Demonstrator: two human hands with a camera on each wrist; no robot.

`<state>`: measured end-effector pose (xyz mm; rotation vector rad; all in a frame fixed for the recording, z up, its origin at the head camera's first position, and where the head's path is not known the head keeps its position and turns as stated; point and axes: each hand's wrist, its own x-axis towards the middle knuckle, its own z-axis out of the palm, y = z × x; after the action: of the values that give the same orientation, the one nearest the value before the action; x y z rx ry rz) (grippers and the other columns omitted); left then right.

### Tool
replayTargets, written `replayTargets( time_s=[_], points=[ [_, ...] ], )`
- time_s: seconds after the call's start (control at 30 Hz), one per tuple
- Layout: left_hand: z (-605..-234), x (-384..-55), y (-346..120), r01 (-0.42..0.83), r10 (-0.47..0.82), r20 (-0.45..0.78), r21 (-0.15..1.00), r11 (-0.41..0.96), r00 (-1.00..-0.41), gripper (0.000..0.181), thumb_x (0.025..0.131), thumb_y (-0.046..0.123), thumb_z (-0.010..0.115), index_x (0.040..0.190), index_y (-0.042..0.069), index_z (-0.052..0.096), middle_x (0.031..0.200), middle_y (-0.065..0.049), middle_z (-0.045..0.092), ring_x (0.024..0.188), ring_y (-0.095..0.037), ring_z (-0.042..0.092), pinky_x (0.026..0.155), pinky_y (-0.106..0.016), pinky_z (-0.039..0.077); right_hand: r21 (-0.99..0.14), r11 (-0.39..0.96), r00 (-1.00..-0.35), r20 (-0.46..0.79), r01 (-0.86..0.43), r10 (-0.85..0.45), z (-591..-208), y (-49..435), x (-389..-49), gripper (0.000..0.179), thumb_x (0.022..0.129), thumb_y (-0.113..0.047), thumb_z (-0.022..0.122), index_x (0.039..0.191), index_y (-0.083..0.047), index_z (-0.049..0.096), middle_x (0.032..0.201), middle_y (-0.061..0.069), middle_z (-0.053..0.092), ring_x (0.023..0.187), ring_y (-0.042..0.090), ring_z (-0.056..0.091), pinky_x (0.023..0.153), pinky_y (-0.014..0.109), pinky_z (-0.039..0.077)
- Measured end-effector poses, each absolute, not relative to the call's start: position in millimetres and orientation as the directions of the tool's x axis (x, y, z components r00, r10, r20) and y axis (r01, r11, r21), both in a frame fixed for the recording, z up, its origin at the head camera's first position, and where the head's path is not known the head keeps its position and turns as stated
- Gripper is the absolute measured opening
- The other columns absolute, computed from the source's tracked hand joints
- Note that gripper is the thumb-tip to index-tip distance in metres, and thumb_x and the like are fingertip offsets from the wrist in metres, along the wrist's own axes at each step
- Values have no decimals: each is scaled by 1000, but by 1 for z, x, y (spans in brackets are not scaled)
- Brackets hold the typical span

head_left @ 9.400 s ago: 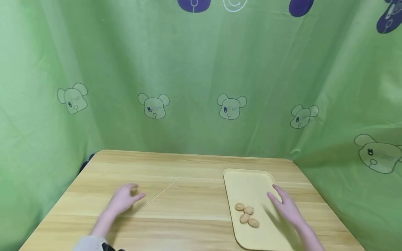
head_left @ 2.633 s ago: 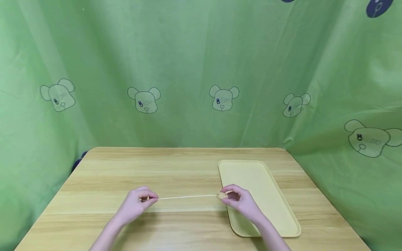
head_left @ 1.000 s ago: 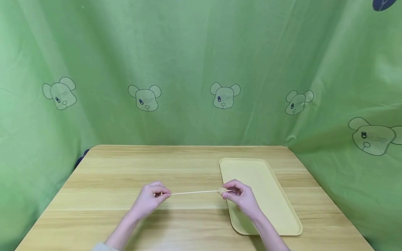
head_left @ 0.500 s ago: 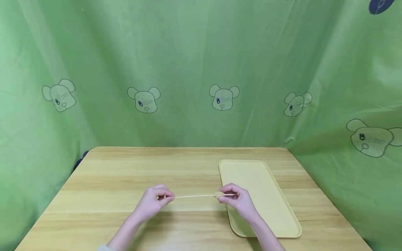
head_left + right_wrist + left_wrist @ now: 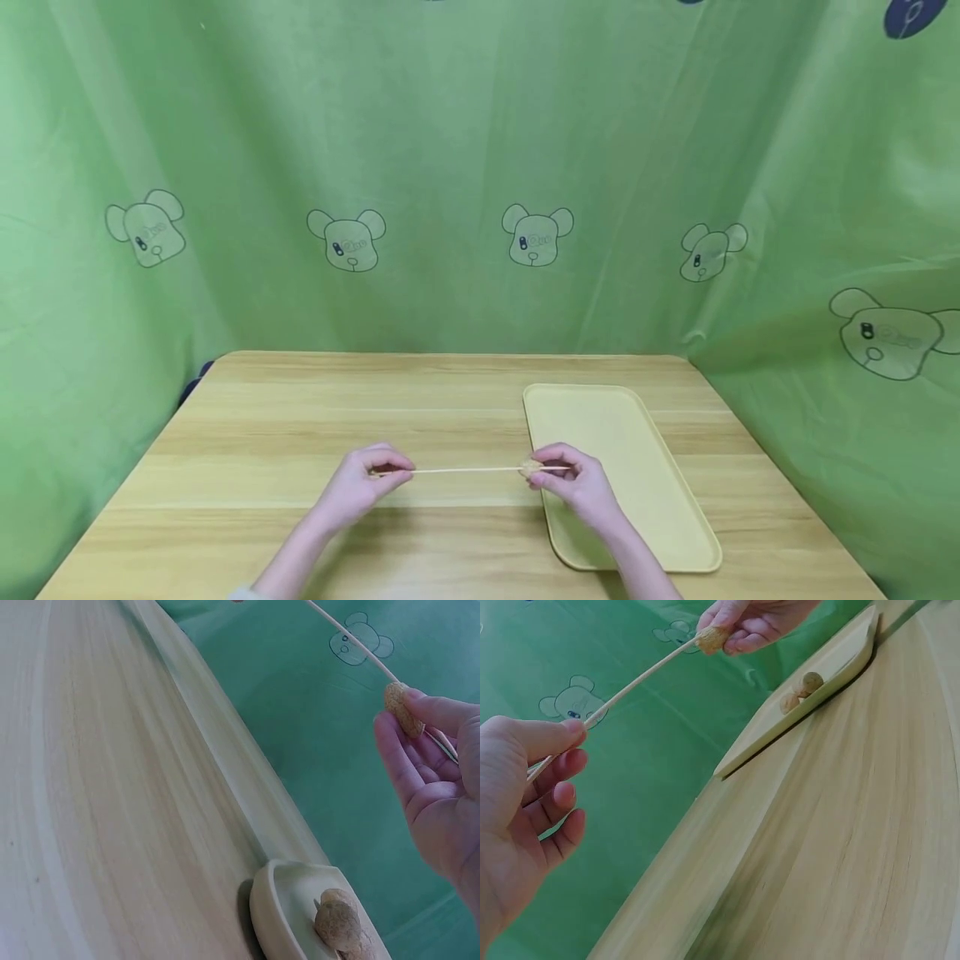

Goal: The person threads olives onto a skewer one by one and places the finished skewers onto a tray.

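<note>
So, a thin stick is pinched in the left hand and run through a nut that's gripped by the right hand, up above the worktop near the left edge of the tray. More nuts can be seen sitting in it.

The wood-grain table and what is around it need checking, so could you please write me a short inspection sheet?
Surface: wood-grain table, no spill seen.
Job's things: thin wooden skewer, showing on both sides of a walnut-like piece; remaining pieces lie in the pale yellow tray.
Clutter: nothing seen.
Hands: left hand pinches the skewer; right hand pinches the walnut-like piece.
Cables: nothing seen.
Surroundings: green bear-print curtain.
</note>
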<state>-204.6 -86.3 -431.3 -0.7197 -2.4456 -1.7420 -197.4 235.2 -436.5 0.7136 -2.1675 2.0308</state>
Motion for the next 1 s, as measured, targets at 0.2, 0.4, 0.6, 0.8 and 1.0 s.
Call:
replayTargets(
  time_s=[0.2,0.4,0.6,0.8,1.0],
  points=[
    [-430,-202,-88,402,350,307,883,243,-885,9,86,13,65,92,8,68,91,-2,64,87,-13,58,79,-29,49,-935,4,-906,343,-355,-249,-435,237,-197,30,79,6,66,101,20,50,87,3,65,73,12,66,68,24,54],
    [-433,-202,-84,387,364,291,894,226,-885,9,88,11,62,92,4,65,91,-6,62,85,-14,58,79,-26,50,-936,-46,-901,348,-349,-259,-436,234,-197,31,80,8,63,102,23,47,89,2,65,74,14,66,72,28,54],
    [-432,-201,-82,342,336,262,916,208,-905,10,88,10,61,92,1,63,92,-12,62,89,-25,60,79,-24,50,-949,-130,-930,307,-286,-199,-437,230,-197,35,80,10,61,106,24,43,89,1,66,74,12,65,72,26,54],
    [-432,-202,-81,321,314,247,923,212,-917,10,88,9,61,92,0,61,91,-12,61,89,-28,60,79,-24,50,-900,-344,-904,358,-267,-233,-441,226,-196,22,83,15,53,103,7,56,88,2,66,76,11,63,72,22,53],
    [-432,-202,-80,301,289,235,930,210,-928,7,88,6,60,90,-1,61,88,-8,60,83,-16,59,78,-25,51,-859,-437,-885,398,-266,-244,-444,219,-195,26,85,13,49,104,-3,58,91,2,65,79,11,63,71,22,53]
  ],
)
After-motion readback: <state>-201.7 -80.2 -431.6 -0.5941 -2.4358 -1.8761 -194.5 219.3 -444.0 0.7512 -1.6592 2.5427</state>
